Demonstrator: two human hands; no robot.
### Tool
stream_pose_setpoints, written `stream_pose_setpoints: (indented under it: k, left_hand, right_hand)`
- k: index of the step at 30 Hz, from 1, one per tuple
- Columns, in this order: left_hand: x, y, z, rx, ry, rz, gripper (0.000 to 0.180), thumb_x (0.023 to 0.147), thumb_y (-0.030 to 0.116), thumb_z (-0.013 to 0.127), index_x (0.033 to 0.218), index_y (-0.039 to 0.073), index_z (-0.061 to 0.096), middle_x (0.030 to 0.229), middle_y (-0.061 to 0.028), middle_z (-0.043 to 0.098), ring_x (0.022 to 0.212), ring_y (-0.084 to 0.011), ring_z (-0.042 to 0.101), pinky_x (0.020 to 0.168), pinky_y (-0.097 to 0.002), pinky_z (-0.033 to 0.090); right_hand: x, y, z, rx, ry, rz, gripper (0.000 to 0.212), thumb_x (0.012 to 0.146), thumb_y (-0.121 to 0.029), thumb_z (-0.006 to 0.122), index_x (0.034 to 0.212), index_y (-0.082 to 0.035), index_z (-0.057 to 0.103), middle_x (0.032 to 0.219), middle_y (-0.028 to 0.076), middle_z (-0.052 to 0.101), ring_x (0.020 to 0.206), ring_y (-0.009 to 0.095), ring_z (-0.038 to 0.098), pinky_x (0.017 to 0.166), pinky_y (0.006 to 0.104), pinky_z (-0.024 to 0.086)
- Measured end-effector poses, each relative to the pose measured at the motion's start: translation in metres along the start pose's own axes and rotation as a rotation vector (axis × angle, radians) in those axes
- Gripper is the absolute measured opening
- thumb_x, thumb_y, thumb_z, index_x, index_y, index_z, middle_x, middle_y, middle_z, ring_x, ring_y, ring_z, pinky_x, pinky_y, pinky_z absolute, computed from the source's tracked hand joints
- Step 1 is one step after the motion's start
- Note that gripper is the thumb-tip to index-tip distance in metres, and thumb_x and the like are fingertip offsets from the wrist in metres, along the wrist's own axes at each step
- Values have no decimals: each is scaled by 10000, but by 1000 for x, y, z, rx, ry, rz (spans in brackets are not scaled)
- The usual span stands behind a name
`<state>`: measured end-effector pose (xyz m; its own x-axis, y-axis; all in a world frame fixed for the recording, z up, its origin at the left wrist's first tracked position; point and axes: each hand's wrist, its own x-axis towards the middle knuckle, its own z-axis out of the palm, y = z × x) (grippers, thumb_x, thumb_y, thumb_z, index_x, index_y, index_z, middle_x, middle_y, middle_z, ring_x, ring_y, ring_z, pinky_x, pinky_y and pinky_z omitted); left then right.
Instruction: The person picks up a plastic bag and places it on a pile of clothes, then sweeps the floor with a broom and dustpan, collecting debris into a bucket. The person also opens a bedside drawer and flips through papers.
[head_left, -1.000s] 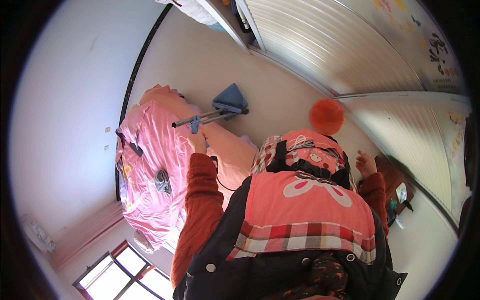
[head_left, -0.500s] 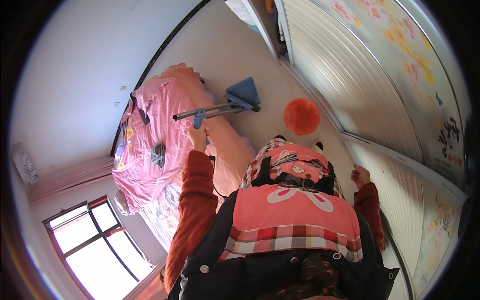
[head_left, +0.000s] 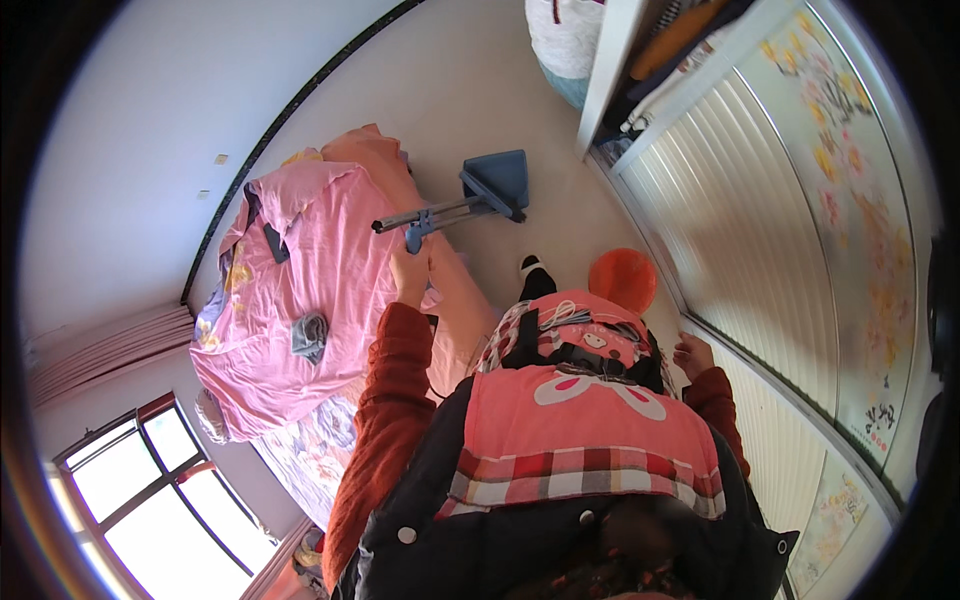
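My left hand (head_left: 410,270) grips a blue clip (head_left: 420,228) on the long grey handles (head_left: 455,209) of a broom and dustpan set, held out in front of me. At the far end, the blue dustpan (head_left: 510,172) hangs over the floor, with the dark-bristled broom head (head_left: 492,195) against it. My right hand (head_left: 692,356) hangs low beside the wardrobe doors, its fingers curled in, and nothing shows in it. Between the wardrobe and my left foot (head_left: 534,268) stands an orange-red basin (head_left: 622,280), partly covered by my pink apron (head_left: 590,420).
On the left is a bed with a rumpled pink cover (head_left: 320,240), holding a grey cloth (head_left: 309,338) and a dark flat object (head_left: 276,243). A wardrobe with sliding doors (head_left: 740,200) lines the right, partly open at clothes (head_left: 675,45). A white-and-teal bag-like bundle (head_left: 565,50) stands farther ahead.
My view has turned and moved forward, so more of the open wardrobe and the bundle shows. The basin is nearer my body, and my left foot has stepped out. The left hand keeps its grip.
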<state>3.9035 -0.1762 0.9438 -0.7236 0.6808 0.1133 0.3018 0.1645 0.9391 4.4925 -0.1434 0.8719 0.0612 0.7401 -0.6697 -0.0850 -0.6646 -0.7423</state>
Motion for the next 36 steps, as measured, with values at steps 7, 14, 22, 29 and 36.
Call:
stream_pose_setpoints:
  k: [7,14,22,29,36]
  left_hand:
    - [-65,3,-77,123,-50,100,313,756,286,683,921,22,650,550,-80,578,484,-147,580,507,-315,460]
    - [0,0,-86,97,82,166,341,747,315,695,907,17,651,557,-103,591,495,-178,595,505,-323,457]
    - [75,17,-95,27,63,-83,351,759,340,696,786,-3,626,527,-72,562,474,-149,566,477,-307,436]
    - [126,40,-86,8,100,-148,317,782,311,682,763,4,603,526,-43,546,460,-113,533,448,-295,421]
    - [198,77,-85,17,136,-218,290,789,284,690,755,11,597,524,-29,537,454,-95,522,432,-257,424]
  right_hand:
    - [-75,30,46,-85,-103,-75,332,899,-254,540,1166,-56,532,789,46,550,633,159,548,596,300,496]
    - [-39,-40,129,-158,-152,-51,268,879,-230,562,1092,-67,555,767,50,564,641,163,556,586,297,491]
    - [-18,-103,205,-205,-240,65,256,873,-231,573,1072,-72,557,764,55,568,636,178,561,581,311,496]
    - [34,-176,271,-314,-267,81,252,884,-235,561,1070,-65,560,763,65,573,596,178,570,553,315,502]
    - [60,-252,347,-421,-265,-12,285,895,-218,544,1096,-18,573,735,86,576,565,181,573,506,324,510]
